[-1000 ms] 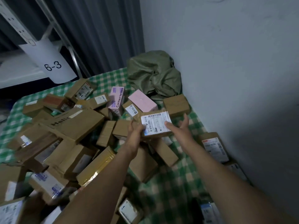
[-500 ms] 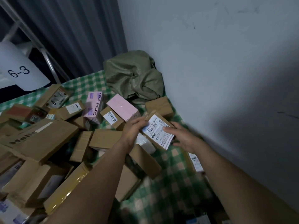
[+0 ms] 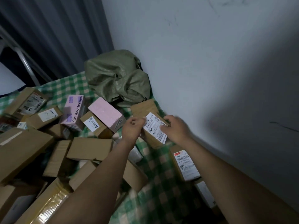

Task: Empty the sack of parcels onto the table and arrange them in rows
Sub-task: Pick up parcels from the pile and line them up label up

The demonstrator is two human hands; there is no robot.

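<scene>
A small cardboard parcel with a white shipping label [image 3: 155,128] lies near the wall on the green checked tablecloth [image 3: 158,165], just in front of a plain brown box [image 3: 142,107]. My left hand [image 3: 131,128] grips its left edge and my right hand [image 3: 175,126] grips its right side. The crumpled olive-green sack [image 3: 118,78] sits in the far corner against the wall. A heap of brown parcels [image 3: 87,147] covers the table's left half. Another labelled parcel [image 3: 186,165] lies along the wall, nearer to me.
Two pink boxes stand behind my left hand: one marked "Contact lenses" [image 3: 75,110], one plain [image 3: 107,113]. The white wall [image 3: 210,70] bounds the table on the right. A dark curtain [image 3: 53,33] and a metal rack post [image 3: 24,62] stand at the back left.
Both hands have carried the labelled parcel right and back toward the wall, turning it lengthwise beside the plain brown box. My view has swung to the right.
</scene>
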